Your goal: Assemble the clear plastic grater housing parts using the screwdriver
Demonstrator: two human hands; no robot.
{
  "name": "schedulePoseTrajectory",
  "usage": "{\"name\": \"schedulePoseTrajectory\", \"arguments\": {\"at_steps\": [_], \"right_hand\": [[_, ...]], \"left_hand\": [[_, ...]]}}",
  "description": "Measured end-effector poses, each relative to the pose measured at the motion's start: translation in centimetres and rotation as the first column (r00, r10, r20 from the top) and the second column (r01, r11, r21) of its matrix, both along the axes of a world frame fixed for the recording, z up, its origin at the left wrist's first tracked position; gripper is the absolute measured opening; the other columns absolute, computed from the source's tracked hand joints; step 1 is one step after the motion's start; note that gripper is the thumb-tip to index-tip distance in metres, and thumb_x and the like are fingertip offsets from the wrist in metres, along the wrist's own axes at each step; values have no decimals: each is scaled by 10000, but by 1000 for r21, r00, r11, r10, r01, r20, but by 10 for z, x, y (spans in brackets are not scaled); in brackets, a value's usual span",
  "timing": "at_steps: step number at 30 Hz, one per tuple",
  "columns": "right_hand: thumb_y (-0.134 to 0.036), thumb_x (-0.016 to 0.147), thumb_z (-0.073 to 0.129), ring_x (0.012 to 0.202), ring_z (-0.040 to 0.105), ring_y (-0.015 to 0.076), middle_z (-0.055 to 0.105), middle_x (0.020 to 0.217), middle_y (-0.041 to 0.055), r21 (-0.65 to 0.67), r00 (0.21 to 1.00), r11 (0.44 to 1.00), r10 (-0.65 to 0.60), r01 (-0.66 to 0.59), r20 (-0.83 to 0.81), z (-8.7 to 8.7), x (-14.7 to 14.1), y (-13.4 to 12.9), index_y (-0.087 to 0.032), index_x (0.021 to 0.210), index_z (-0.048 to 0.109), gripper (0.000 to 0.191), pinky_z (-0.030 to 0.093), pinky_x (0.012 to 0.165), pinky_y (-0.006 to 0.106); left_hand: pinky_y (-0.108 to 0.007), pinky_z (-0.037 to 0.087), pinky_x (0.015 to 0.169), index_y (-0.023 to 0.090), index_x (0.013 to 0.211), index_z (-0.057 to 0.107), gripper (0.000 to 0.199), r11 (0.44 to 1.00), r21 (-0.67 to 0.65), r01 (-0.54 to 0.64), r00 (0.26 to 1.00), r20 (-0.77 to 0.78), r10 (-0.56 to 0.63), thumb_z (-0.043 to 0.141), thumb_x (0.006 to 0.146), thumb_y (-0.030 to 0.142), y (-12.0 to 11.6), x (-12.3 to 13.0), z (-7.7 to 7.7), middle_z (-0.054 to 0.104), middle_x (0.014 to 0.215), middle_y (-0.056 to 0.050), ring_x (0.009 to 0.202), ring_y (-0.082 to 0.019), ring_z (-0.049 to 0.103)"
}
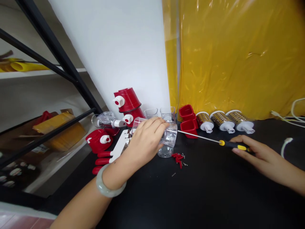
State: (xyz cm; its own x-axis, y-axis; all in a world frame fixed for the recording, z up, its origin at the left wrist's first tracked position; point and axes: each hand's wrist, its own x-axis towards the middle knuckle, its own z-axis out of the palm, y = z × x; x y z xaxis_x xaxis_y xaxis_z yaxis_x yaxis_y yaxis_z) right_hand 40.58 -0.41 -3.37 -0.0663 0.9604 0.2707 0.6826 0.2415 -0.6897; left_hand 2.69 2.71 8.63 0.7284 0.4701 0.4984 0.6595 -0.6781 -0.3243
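A person's left hand (145, 140) grips a clear plastic grater housing (168, 140) on a black tabletop (202, 190), while the right hand (252, 152) lies loosely over a yellow-and-black-handled screwdriver (215, 141) beside the housing. Small red plastic pegs (178, 158) lie just below it; three steel grater drums (225, 121) stand behind.

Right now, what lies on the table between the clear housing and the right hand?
In the head view, the screwdriver spans it, from the clear housing to the right hand; red pegs lie below.
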Motion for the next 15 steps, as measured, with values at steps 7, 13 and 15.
{"name": "schedulePoseTrajectory", "arguments": {"at_steps": [7, 13, 15], "right_hand": [[-678, 831, 540, 865, 678, 258, 705, 965, 52, 20, 999, 1000, -23, 22, 35, 6, -1, -4, -254, 1011, 620, 468, 530, 776, 371], [-648, 828, 560, 769, 702, 226, 721, 871, 44, -9, 1000, 1000, 30, -29, 11, 17, -8, -7, -245, 940, 646, 428, 550, 683, 304], [-665, 775, 608, 743, 702, 217, 715, 837, 43, 29, 1000, 1000, 4, -4, -25, 20, -12, -9, -245, 889, 666, 439, 557, 647, 284]], "left_hand": [[-436, 475, 1011, 136, 1274, 549, 654, 1000, 19, 8, 1000, -21, -8, 856, 700, 200, 1, 1, -3, 655, 1285, -103, 1212, -297, 575], [-436, 465, 1024, 134, 1290, 544, 598, 999, 32, 14, 1000, -25, -13, 806, 753, 179, 2, -1, -5, 653, 1289, -102, 1219, -293, 569], [-438, 466, 1023, 128, 1279, 550, 575, 1000, 25, 8, 1000, -26, -8, 799, 763, 186, 3, -2, -4, 652, 1284, -109, 1217, -296, 568]]}}
